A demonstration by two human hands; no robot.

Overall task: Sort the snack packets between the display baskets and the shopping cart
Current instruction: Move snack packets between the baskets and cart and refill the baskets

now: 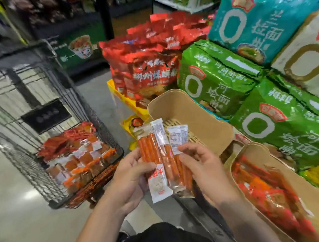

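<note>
Both my hands hold a small bunch of clear snack packets (162, 158) with orange sticks inside and white labels. My left hand (132, 178) grips the bunch from the left, and my right hand (200, 167) pinches it from the right. Just behind the packets stands a tan display basket (198, 116) with a woven bottom showing. A second tan basket (314, 209) at lower right holds several red and orange packets. The black wire shopping cart (58, 102) on the left has a heap of orange and red snack packets (75, 156) in its bottom.
Big green noodle bags (218, 78), a teal bag (261, 17) and red bags (147, 68) are stacked behind the baskets. A yellow crate (122, 99) sits under the red bags. Grey shop floor (19, 217) runs between me and the cart.
</note>
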